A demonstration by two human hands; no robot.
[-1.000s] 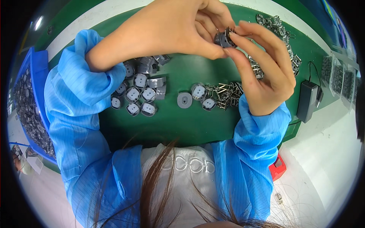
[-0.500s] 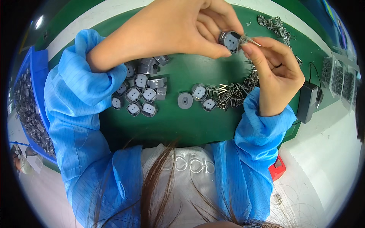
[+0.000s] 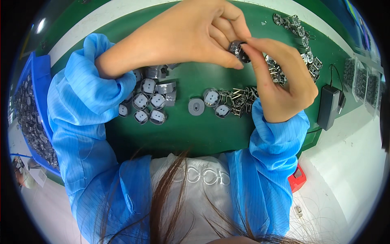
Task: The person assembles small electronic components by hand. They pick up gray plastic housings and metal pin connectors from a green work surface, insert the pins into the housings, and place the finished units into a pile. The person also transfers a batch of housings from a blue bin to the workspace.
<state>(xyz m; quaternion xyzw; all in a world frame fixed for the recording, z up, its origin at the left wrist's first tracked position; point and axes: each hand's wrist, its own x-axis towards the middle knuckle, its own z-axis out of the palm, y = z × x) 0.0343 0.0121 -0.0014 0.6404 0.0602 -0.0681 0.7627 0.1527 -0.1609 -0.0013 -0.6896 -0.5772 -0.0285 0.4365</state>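
Observation:
My left hand (image 3: 191,38) reaches over the table from the left and grips a small round dark-grey housing (image 3: 238,50) between thumb and fingers. Closed on the same housing from the other side, my right hand (image 3: 284,79) pinches its edge with thumb and forefinger. Whatever lies inside the housing is turned away or covered by the fingers. Below my hands lie a flat grey disc (image 3: 196,106), an upright-facing housing with a pale two-holed face (image 3: 211,97) and a smaller one (image 3: 222,111). Beside these, clear parts with metal pins (image 3: 241,97) lie heaped, partly behind my right wrist.
Several more grey housings (image 3: 148,86) cluster by my left sleeve. More pinned parts (image 3: 294,26) trail along the far right. A blue bin (image 3: 45,95) full of small parts stands left. At right are a black box with a cable (image 3: 328,107) and clear trays (image 3: 359,83).
My right hand has moved left and turned, bringing its fingers onto the housing. The clear pinned part it held is now out of sight. The housing has tilted in my left hand.

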